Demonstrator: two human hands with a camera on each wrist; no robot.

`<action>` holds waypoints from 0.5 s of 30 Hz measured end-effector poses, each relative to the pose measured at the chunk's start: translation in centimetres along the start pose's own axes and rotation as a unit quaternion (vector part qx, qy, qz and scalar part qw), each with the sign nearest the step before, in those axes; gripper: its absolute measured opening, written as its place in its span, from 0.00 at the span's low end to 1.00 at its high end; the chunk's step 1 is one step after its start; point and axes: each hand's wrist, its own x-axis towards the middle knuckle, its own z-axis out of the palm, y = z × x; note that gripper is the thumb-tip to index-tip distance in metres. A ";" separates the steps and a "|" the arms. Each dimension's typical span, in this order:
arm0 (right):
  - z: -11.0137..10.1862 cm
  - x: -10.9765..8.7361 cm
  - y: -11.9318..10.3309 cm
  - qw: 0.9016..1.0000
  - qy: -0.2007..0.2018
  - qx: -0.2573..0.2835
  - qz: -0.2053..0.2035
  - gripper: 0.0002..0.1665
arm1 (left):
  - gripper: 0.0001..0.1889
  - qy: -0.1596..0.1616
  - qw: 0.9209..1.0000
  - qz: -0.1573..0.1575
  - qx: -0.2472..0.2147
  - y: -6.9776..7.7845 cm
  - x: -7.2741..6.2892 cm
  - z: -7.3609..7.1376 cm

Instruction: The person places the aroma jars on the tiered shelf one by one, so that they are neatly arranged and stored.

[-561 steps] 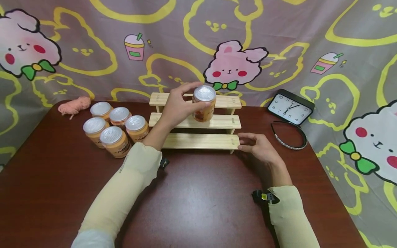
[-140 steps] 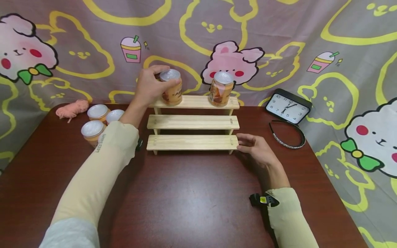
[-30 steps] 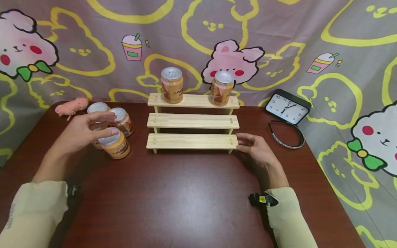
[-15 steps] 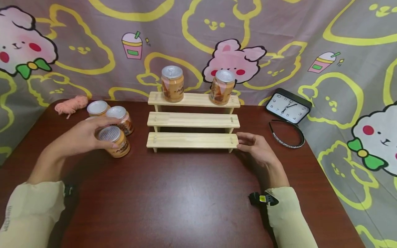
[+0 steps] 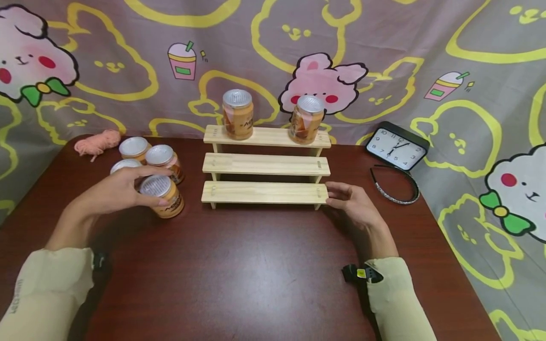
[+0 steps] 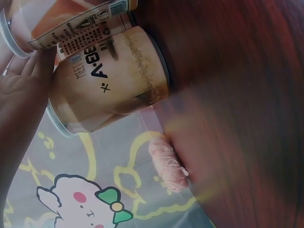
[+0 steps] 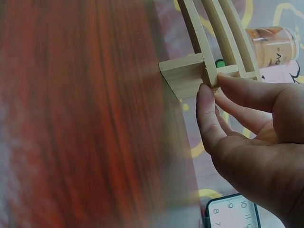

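My left hand (image 5: 113, 193) grips a drink can (image 5: 167, 202) with an orange-brown body and silver lid, at the left of the table. Three like cans stand behind it, among them one at the back (image 5: 134, 148); the left wrist view shows a printed can (image 6: 109, 78) beside the hand. Two more cans, a left one (image 5: 238, 116) and a right one (image 5: 306, 122), stand upright on the top board of a three-step wooden rack (image 5: 264, 192). My right hand (image 5: 358, 206) pinches the right end of the rack's lowest board, thumb and fingertips at its corner (image 7: 209, 78).
Pink yarn (image 5: 99, 142) lies at the back left. At the right are a black-framed clock (image 5: 396, 148) and a black headband (image 5: 398, 194) with a glittery band. A patterned cloth (image 5: 264, 47) hangs behind the dark wooden table (image 5: 256, 279).
Since the oldest frame, two cans have come to stand on the top board. My left hand has returned to the group, closed round the front can and shifted it slightly right. My right hand stays put.
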 end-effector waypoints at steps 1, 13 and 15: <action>0.0 0.0 0.0 1.000 -0.001 0.000 0.000 0.30 | 0.33 0.004 1.000 0.005 0.001 0.0 0.0 0.1; -0.1 0.1 0.1 1.000 -0.004 -0.002 -0.004 0.30 | 0.29 0.081 0.995 0.052 -0.027 -0.1 0.5 0.9; -0.1 0.2 0.1 1.000 -0.005 0.000 -0.005 0.31 | 0.29 0.081 0.996 0.036 -0.029 0.1 0.5 0.9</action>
